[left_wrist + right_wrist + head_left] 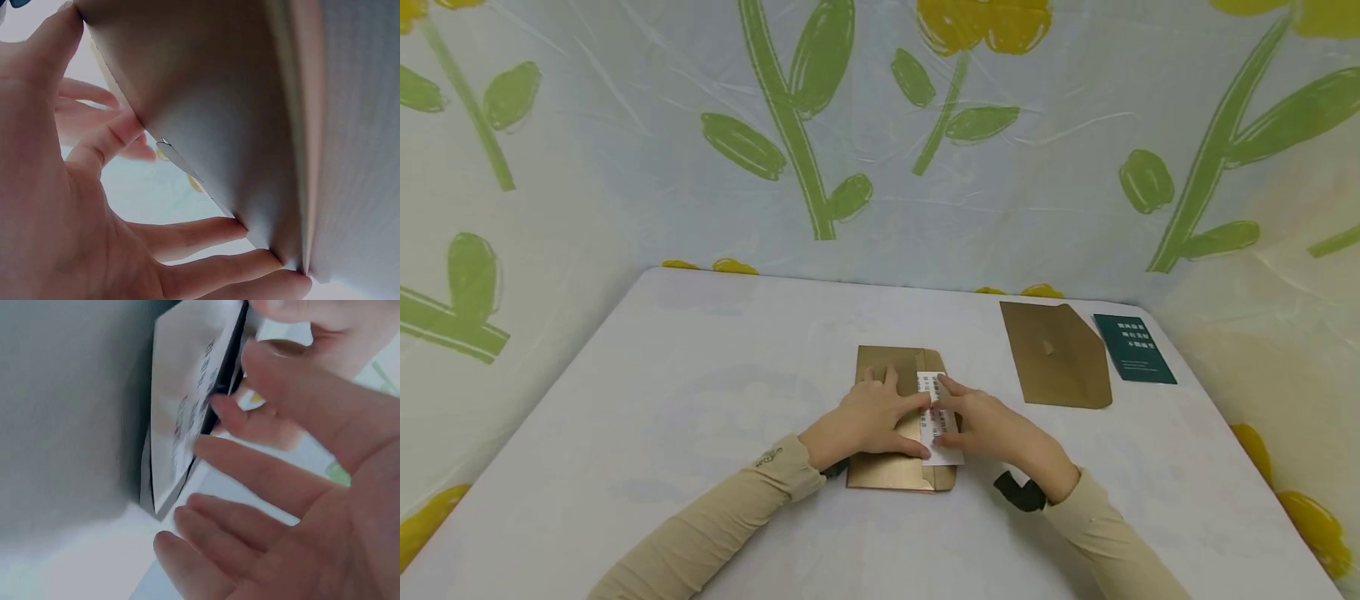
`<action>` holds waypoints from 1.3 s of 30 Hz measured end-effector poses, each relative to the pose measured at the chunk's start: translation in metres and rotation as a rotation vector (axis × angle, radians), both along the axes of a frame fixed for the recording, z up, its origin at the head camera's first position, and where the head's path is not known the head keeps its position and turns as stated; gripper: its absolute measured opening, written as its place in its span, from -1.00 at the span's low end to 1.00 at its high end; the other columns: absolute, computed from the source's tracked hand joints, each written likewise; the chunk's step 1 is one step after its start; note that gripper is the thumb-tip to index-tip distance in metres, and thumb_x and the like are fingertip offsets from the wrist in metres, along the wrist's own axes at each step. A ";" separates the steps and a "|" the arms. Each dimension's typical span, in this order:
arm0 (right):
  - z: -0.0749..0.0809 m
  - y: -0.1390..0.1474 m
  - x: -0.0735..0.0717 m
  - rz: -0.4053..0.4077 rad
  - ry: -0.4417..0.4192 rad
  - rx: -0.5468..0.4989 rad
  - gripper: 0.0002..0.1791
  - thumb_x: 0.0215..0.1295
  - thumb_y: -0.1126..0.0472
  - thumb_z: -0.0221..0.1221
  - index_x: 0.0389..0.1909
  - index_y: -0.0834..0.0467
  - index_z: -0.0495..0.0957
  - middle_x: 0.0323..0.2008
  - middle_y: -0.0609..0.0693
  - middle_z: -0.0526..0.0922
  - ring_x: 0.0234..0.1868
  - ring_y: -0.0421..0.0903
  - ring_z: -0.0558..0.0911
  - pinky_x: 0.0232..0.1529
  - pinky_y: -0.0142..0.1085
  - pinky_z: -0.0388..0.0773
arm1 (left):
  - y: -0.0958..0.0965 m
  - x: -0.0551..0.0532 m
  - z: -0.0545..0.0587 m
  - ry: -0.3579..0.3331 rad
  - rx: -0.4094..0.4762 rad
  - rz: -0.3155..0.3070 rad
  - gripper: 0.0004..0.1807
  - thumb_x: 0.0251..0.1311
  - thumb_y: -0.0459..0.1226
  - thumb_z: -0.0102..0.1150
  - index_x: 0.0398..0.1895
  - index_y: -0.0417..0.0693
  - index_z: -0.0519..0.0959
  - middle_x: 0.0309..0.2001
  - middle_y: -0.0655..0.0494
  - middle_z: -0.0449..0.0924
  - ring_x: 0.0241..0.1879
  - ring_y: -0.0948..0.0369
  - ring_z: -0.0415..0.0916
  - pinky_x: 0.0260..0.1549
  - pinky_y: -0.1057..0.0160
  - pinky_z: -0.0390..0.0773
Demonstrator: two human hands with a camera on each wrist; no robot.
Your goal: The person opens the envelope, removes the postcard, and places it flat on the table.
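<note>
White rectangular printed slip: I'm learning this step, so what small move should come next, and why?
Probably smooth the white printed slip with the right hand: its fingers are over it, while the left hand rests on the gold rectangular paper envelope beneath and could steady it.

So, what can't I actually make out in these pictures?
Print on the white label: too small in the head view and partly covered by fingers; slanted and blurred in the right wrist view.
Inside of the nearer envelope: hidden by its own paper in every view.
Underside of the farther envelope: head view, against the table.
Small lines low on the green card: head view, too tiny.
</note>
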State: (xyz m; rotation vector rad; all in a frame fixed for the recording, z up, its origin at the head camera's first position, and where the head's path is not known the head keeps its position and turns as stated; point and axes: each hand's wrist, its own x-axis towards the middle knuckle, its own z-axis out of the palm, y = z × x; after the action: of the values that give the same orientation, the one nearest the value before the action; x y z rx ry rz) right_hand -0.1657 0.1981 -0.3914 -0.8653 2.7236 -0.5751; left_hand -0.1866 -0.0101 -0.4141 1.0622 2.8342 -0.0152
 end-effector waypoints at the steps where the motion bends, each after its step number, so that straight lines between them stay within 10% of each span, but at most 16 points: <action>1: -0.001 0.000 0.001 0.001 -0.028 -0.002 -0.37 0.22 0.16 0.38 0.25 0.38 0.48 0.44 0.41 0.15 0.34 0.27 0.38 0.16 0.01 0.47 | 0.000 0.000 0.000 -0.008 0.004 0.002 -0.08 0.01 0.53 -0.03 0.44 0.41 0.26 0.36 -0.50 0.18 0.19 -0.32 0.43 0.32 -0.23 0.18; 6: -0.007 0.001 0.002 0.012 -0.146 0.012 -0.12 0.29 0.08 0.34 0.50 0.29 0.14 0.53 0.30 -0.07 0.49 0.24 0.09 0.33 0.06 0.28 | 0.000 0.001 0.000 -0.027 0.028 0.008 -0.08 0.01 0.51 0.02 0.45 0.45 0.23 0.37 -0.51 0.17 0.22 -0.37 0.38 0.31 -0.24 0.18; 20: -0.004 -0.003 0.004 -0.134 -0.072 0.140 -0.08 0.09 -0.03 0.47 0.40 0.28 0.34 0.48 0.29 0.14 0.40 0.22 0.32 0.21 0.06 0.41 | 0.000 0.002 0.003 -0.031 0.016 0.022 -0.07 0.00 0.51 0.03 0.46 0.42 0.26 0.38 -0.52 0.15 0.27 -0.46 0.24 0.25 -0.24 0.28; 39: 0.000 0.003 0.000 -0.123 -0.167 0.163 -0.03 0.04 0.02 0.50 0.46 0.17 0.29 0.53 0.23 0.02 0.47 0.22 0.18 0.31 0.10 0.29 | 0.000 -0.001 0.000 -0.024 0.028 0.003 -0.09 0.00 0.52 0.02 0.42 0.42 0.28 0.37 -0.49 0.19 0.23 -0.39 0.35 0.24 -0.26 0.29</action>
State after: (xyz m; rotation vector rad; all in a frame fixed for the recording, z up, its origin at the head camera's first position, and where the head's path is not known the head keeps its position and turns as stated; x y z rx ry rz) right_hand -0.1660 0.2006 -0.3913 -0.5862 2.6391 -0.4196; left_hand -0.1876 -0.0098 -0.4142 1.0565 2.8224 0.0380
